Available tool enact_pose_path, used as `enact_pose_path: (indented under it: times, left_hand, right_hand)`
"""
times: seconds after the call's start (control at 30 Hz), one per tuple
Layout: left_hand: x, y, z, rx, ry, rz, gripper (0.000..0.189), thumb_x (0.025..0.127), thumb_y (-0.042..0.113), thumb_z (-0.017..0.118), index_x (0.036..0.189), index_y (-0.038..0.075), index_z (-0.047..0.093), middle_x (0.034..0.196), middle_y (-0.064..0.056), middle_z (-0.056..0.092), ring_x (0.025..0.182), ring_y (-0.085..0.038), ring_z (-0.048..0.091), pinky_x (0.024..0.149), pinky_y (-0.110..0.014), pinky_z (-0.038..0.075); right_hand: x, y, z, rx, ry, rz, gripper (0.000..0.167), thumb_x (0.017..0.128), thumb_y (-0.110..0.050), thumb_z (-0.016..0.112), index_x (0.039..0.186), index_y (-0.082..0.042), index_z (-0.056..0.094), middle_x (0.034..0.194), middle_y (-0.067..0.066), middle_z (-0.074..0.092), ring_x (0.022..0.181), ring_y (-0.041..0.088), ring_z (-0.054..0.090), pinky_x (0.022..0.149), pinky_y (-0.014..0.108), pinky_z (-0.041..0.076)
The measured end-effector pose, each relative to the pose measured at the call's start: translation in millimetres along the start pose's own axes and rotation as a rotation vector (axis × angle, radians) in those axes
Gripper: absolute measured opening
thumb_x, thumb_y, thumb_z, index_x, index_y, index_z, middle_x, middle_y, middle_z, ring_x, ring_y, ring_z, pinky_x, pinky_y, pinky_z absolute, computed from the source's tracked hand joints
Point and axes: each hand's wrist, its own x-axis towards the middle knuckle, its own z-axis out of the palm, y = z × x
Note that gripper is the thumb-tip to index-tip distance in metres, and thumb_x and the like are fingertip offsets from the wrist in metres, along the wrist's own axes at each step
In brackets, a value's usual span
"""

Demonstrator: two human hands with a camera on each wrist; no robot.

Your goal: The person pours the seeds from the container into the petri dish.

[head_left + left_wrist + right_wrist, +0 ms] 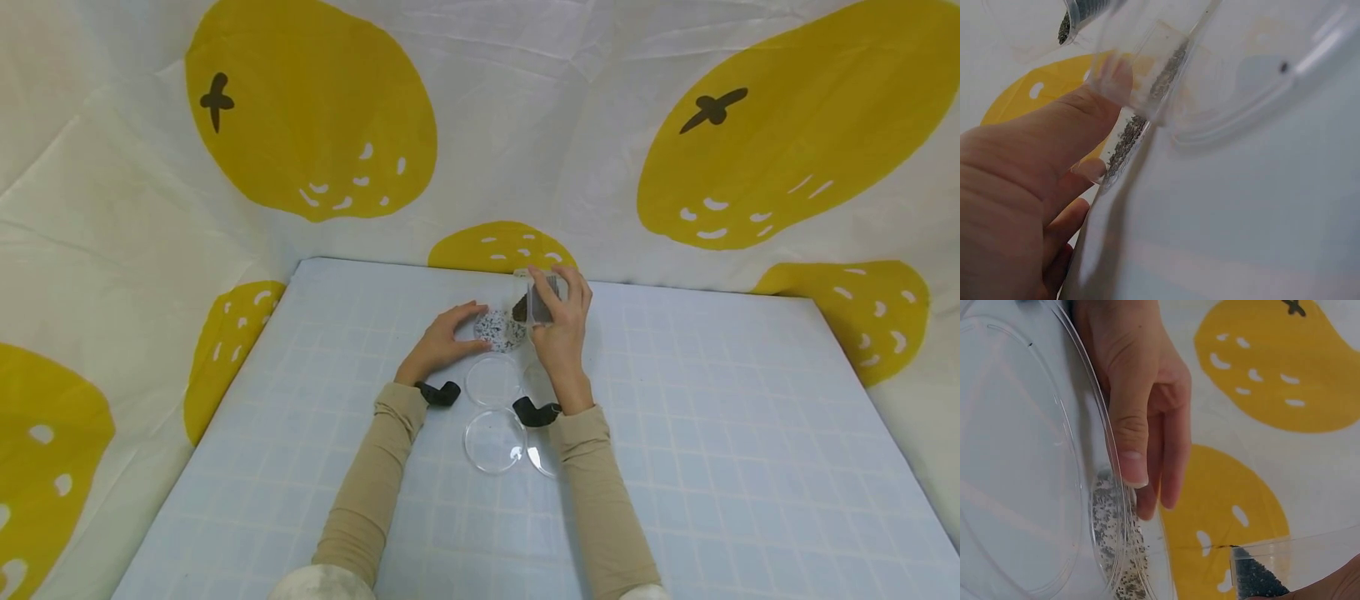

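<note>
Yellow fruit shapes point(311, 125) decorate the pale cloth point(525, 167) behind a light blue table point(712, 467). On it, the left hand point(441, 340) pinches a speckled dish point(491, 330) between parted thumb and fingers. The right hand point(562, 321) grips a tilted clear box point(543, 302) of dark grains point(519, 309) just above the dish's right side. Tipping too steeply could scatter grains beyond the rim. The right wrist and sleeve partly hide two clear dishes point(538, 456); the box's mouth is hard to make out.

lower right clear dish point(542, 455) partly hidden by right sleeve point(587, 442); right hand point(1333, 587), container point(1300, 553) cut off in right-wrist view.
</note>
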Motion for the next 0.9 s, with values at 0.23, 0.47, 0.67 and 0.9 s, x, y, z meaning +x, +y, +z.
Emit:
enact_pose_path:
  times: [0.23, 0.47, 0.67, 0.9]
  left_hand:
    - [0.5, 0.2, 0.1, -0.008, -0.003, -0.002, 0.07, 0.084, 0.042, 0.08, 0.145, 0.022, 0.053, 0.156, -0.005, 0.039, 0.145, -0.025, 0.031, 0.12, -0.046, 0.022]
    - [0.7, -0.3, -0.1, -0.003, 0.001, 0.012, 0.07, 0.083, 0.042, 0.08, 0.145, 0.022, 0.053, 0.156, -0.004, 0.04, 0.145, -0.023, 0.031, 0.12, -0.045, 0.022]
    - [0.0, -0.8, -0.7, -0.009, 0.004, 0.014, 0.07, 0.083, 0.043, 0.08, 0.145, 0.022, 0.053, 0.156, -0.005, 0.04, 0.145, -0.023, 0.031, 0.12, -0.046, 0.022]
    - [0.8, -3.0, -0.8, -0.011, 0.007, 0.016, 0.07, 0.083, 0.043, 0.08, 0.145, 0.023, 0.053, 0.156, -0.003, 0.04, 0.145, -0.023, 0.031, 0.12, -0.046, 0.022]
  right_hand:
    - [0.3, -1.0, -0.6, 0.001, 0.0, -0.003, 0.081, 0.068, 0.032, 0.054, 0.13, -0.018, 0.067, 0.138, 0.019, 0.046, 0.135, 0.036, 0.032, 0.11, 0.051, 0.036]
    - [-0.2, -0.1, 0.4, 0.006, 0.0, -0.006, 0.076, 0.072, 0.029, 0.058, 0.13, -0.018, 0.067, 0.138, 0.018, 0.047, 0.136, 0.036, 0.032, 0.112, 0.05, 0.035]
    - [0.0, -0.1, 1.2, 0.004, 0.002, -0.013, 0.076, 0.071, 0.029, 0.058, 0.13, -0.018, 0.067, 0.138, 0.017, 0.047, 0.135, 0.037, 0.033, 0.112, 0.05, 0.034]
    - [0.8, -1.7, 1.6, 0.008, 0.009, -0.022, 0.078, 0.069, 0.03, 0.057, 0.129, -0.017, 0.068, 0.138, 0.016, 0.047, 0.135, 0.038, 0.033, 0.11, 0.051, 0.036]
